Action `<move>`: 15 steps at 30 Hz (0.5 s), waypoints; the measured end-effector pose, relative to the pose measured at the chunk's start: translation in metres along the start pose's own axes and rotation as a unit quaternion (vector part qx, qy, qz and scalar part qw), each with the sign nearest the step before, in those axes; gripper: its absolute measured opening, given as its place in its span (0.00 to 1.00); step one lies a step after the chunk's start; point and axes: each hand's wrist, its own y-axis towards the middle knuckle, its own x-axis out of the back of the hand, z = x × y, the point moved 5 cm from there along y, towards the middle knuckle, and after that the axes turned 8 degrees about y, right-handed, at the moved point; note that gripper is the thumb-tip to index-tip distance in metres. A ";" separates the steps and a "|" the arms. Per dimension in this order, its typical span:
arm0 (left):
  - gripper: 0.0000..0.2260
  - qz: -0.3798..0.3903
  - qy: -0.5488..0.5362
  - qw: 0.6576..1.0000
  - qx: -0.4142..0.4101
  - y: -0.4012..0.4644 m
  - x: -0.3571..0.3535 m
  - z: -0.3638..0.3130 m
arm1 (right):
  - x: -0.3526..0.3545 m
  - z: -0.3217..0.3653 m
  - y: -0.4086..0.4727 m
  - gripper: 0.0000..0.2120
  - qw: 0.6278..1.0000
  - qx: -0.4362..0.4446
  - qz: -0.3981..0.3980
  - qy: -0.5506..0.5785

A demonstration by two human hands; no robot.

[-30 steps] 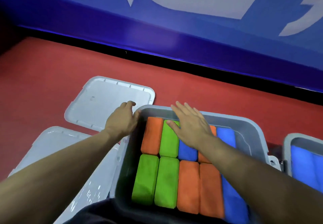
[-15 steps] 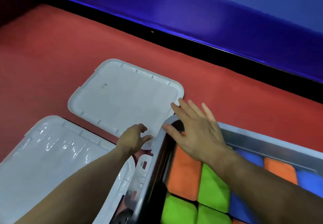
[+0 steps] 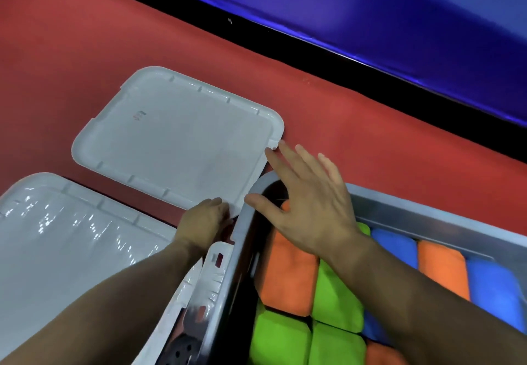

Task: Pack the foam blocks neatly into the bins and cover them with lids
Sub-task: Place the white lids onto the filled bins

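Right now the red floor [image 3: 85, 36] fills most of the view, with a black strip and a blue wall [image 3: 370, 8] running across the upper right of the frame. Lower right sits the grey bin [image 3: 427, 216], packed with foam blocks [image 3: 288, 273] in orange, green and blue, lying side by side in rows below its rim. At the lower left lies a glossy white lid [image 3: 71, 250], its near end cut off by the frame edge. Above it, centre left, a second white lid [image 3: 176, 142] lies flat on the floor, underside up, its right corner just beside the bin's far corner. A white latch piece [image 3: 216, 265] hangs at the bin's left wall.

Both bare forearms come in from the bottom. The right hand [image 3: 310, 207] hovers over the bin's far left corner, fingers straight and spread, the tips reaching the corner of the second lid. The left hand [image 3: 205, 222], smaller in view, is at that lid's near edge, fingers curled onto the rim; whether they grip it firmly I cannot tell.
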 end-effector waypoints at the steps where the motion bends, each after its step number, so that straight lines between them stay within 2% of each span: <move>1: 0.07 -0.034 0.011 0.999 -0.013 -0.002 0.016 0.001 | 0.004 0.000 -0.002 0.42 1.000 -0.002 0.009 0.007; 5: 0.11 -0.129 0.003 0.990 -0.051 -0.014 0.086 0.026 | 0.036 0.008 -0.018 0.43 1.000 -0.008 0.001 -0.001; 9: 0.11 -0.169 -0.004 0.981 -0.099 -0.042 0.171 0.029 | 0.087 0.029 -0.034 0.42 0.999 -0.006 -0.044 -0.020; 15: 0.11 -0.230 -0.015 0.960 -0.157 -0.098 0.292 0.006 | 0.159 0.075 -0.075 0.41 0.997 0.000 -0.071 -0.017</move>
